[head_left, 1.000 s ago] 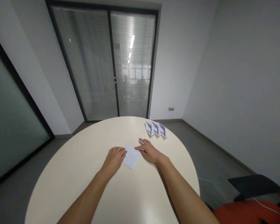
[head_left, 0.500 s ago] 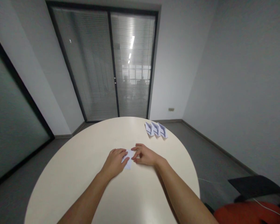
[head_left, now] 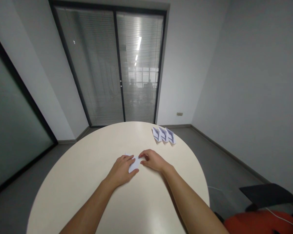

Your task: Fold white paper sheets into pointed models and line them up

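A small folded white piece of paper (head_left: pixel 134 165) lies on the round table in front of me. My left hand (head_left: pixel 124 169) rests over its left side, fingers stretched out flat on the paper and the thumb spread below near its lower edge. The fingers hide part of the sheet. At the paper's right edge is my right hand (head_left: pixel 153 160), its index fingertip touching or almost touching the upper right corner. Its thumb sits just below, with a small gap between the two tips; the other fingers are curled.
Three folded paper pieces (head_left: pixel 163 135) stand in an overlapping row near the table's far right edge. The cream round table (head_left: pixel 88 162) spans the middle. At lower right is a red chair seat (head_left: pixel 254 224) with a dark part above it. A glass door with blinds (head_left: pixel 97 71) lies beyond.
The paper has turned under my hands, its upper left edge now showing beyond the left fingers. My left thumb has moved down and spread; my right fingers have shifted slightly.
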Action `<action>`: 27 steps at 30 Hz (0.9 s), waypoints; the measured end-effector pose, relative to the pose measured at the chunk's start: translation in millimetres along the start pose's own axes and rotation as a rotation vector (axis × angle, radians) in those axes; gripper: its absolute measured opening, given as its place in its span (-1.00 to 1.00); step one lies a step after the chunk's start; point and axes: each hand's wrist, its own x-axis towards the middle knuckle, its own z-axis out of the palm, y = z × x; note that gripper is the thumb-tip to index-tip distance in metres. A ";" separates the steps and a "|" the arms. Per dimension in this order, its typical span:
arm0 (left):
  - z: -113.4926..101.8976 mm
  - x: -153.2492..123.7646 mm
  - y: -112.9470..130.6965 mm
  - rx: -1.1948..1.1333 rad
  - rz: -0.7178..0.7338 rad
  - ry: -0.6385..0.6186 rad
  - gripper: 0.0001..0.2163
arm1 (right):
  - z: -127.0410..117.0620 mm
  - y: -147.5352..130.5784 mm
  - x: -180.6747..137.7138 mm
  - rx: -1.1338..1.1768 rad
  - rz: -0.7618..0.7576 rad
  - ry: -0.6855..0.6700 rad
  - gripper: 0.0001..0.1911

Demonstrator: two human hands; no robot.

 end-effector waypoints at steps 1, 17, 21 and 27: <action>-0.5 -0.3 1.1 0.002 -0.006 -0.004 -0.58 | -0.1 0.1 -0.1 0.007 0.006 0.007 -0.73; -4.2 -1.5 0.1 -0.118 -0.041 -0.001 -0.70 | 1.8 0.9 0.7 0.107 0.028 0.023 -0.69; -5.7 -2.0 -5.1 -0.169 -0.023 -0.014 -0.73 | 5.1 7.2 0.2 0.181 0.021 -0.002 -0.56; -7.9 -1.3 -5.3 -0.145 0.007 -0.010 -0.71 | 5.8 5.4 -0.2 0.211 -0.010 -0.036 -0.52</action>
